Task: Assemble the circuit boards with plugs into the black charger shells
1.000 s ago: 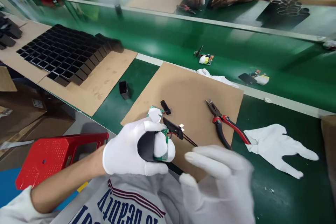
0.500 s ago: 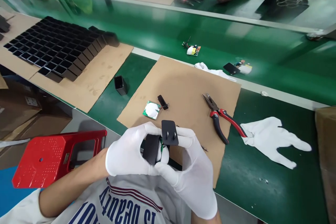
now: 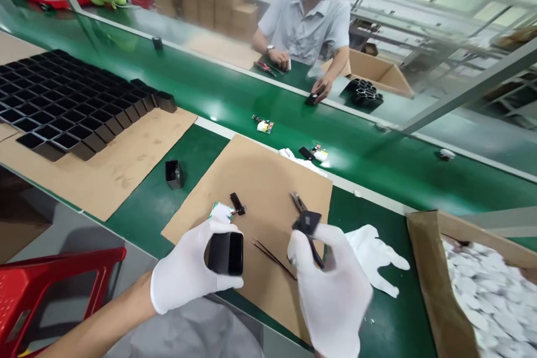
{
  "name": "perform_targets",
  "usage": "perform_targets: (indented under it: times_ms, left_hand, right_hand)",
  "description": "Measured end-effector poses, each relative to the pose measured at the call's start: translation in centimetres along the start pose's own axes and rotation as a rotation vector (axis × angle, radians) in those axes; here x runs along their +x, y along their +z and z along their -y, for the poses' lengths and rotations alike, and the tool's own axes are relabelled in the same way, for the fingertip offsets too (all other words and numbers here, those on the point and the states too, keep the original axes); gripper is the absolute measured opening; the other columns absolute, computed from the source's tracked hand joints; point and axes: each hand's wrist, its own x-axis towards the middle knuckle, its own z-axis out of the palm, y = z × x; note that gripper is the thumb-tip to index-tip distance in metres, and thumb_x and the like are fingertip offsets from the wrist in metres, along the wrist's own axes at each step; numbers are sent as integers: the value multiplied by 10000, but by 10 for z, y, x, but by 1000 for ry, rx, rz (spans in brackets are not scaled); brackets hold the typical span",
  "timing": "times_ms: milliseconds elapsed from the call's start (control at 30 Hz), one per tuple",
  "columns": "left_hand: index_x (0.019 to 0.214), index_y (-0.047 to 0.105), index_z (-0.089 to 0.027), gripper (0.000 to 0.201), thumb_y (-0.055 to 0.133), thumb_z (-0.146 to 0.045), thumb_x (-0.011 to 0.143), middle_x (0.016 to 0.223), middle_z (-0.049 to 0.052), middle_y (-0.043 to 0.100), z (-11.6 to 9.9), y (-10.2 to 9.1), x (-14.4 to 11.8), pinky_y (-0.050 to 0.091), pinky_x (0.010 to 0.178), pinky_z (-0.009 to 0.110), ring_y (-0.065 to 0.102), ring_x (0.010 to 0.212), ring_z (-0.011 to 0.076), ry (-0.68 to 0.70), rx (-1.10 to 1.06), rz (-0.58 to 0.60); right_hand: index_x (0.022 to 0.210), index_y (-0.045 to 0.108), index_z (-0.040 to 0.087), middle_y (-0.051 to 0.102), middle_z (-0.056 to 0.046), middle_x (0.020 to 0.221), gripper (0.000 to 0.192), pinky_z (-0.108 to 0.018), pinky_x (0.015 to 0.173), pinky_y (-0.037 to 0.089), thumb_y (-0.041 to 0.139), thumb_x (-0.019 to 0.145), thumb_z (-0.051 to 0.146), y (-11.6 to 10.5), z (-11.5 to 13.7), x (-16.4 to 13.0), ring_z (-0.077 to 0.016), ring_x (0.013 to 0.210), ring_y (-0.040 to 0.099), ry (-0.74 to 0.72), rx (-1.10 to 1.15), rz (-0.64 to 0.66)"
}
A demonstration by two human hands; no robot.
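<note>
Both my hands wear white gloves. My left hand (image 3: 188, 271) grips a black plastic charger housing (image 3: 226, 253) just above the near edge of a brown cardboard sheet (image 3: 255, 179). My right hand (image 3: 331, 285) pinches a small black plug cover (image 3: 308, 222) between thumb and fingertips, raised a little to the right of the housing. The two parts are apart. On the cardboard between the hands lie thin tweezers (image 3: 272, 257). A small green circuit board with a white pad (image 3: 221, 211) and a black clip (image 3: 237, 203) lie just beyond my left hand.
Pliers (image 3: 298, 201) lie partly hidden behind my right hand. A loose white glove (image 3: 373, 254) rests on the green bench, a single black housing (image 3: 173, 173) stands left, rows of black housings (image 3: 62, 112) further left. A box of white pads (image 3: 495, 291) sits right. Across the conveyor belt (image 3: 377, 151) a person handles parts.
My hands have separated: the left keeps the black housing, the right has pulled the plug cover away to the right. The view has tilted up, showing the person across the belt.
</note>
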Motion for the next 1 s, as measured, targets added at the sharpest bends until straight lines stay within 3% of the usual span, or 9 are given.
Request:
perform_targets:
  times_ms: [100, 233, 367, 467, 533, 600, 700, 900, 1000]
  left_hand:
    - [1248, 670, -276, 637, 873, -110, 668, 1277, 59, 706, -5, -6, 10, 541, 1113, 473, 664, 1279, 304, 143, -35, -67]
    - [1236, 661, -265, 602, 870, -131, 688, 1209, 49, 711, -29, -28, 41, 595, 990, 432, 721, 1127, 265, 271, -45, -63]
    - [1219, 656, -246, 565, 890, -221, 705, 1207, 53, 715, -55, -53, 87, 582, 1015, 465, 719, 1137, 277, 327, -39, -119]
    - [1197, 651, -229, 583, 916, -296, 683, 1217, 65, 728, -68, -63, 119, 559, 1056, 510, 704, 1177, 305, 286, -64, -148]
    - [1215, 642, -220, 628, 929, -314, 664, 1229, 75, 732, -71, -65, 136, 558, 1062, 521, 697, 1201, 317, 248, -107, -142]
    - [1229, 640, -211, 661, 941, -312, 649, 1228, 84, 732, -69, -63, 147, 563, 1055, 529, 695, 1200, 323, 222, -123, -147]
    - [1196, 656, -215, 630, 954, -312, 650, 1199, 81, 723, -58, -57, 155, 568, 1042, 530, 701, 1158, 314, 258, -132, -156]
    - [1187, 665, -231, 564, 940, -234, 694, 1209, 75, 683, -34, -50, 155, 589, 1025, 469, 698, 1142, 269, 422, -246, -102]
    - [1188, 666, -238, 573, 945, -198, 690, 1216, 74, 706, -30, -50, 151, 560, 1067, 486, 696, 1167, 278, 421, -201, -121]
  right_hand:
    - [900, 721, 237, 785, -37, 822, 168, -382, 820, 518, 663, 991, 365, 18, -10, 31, -248, 813, 731, -147, -400, 261]
    - [933, 775, 257, 820, -26, 922, 137, -352, 821, 505, 693, 973, 360, 43, -13, 69, -233, 833, 750, -196, -584, 475]
    - [758, 777, 261, 787, -57, 776, 448, -341, 659, 470, 551, 1041, 526, 37, -22, 143, -246, 738, 742, -198, -748, 575]
    - [1186, 799, 213, 799, -148, 1184, 292, -374, 837, 530, 600, 1020, 347, 35, -41, 213, -302, 1021, 764, -258, -848, 643]
    - [1360, 715, 187, 673, -174, 1467, 368, -425, 1027, 520, 630, 1010, 264, 43, -56, 249, -326, 1285, 675, -339, -866, 747]
    - [1401, 667, 195, 602, -146, 1552, 398, -503, 1131, 496, 675, 1013, 283, 57, -70, 273, -316, 1380, 606, -406, -860, 872]
    - [1352, 664, 201, 651, -106, 1449, 384, -541, 1095, 547, 711, 1014, 377, 74, -86, 292, -279, 1280, 656, -433, -846, 986]
    - [969, 722, 170, 755, -52, 924, 276, -380, 834, 604, 732, 971, 446, 73, -101, 304, -195, 848, 724, -241, -703, 816]
    - [990, 713, 185, 785, -87, 881, 258, -362, 789, 594, 640, 970, 431, 61, -90, 280, -234, 815, 754, -173, -477, 622]
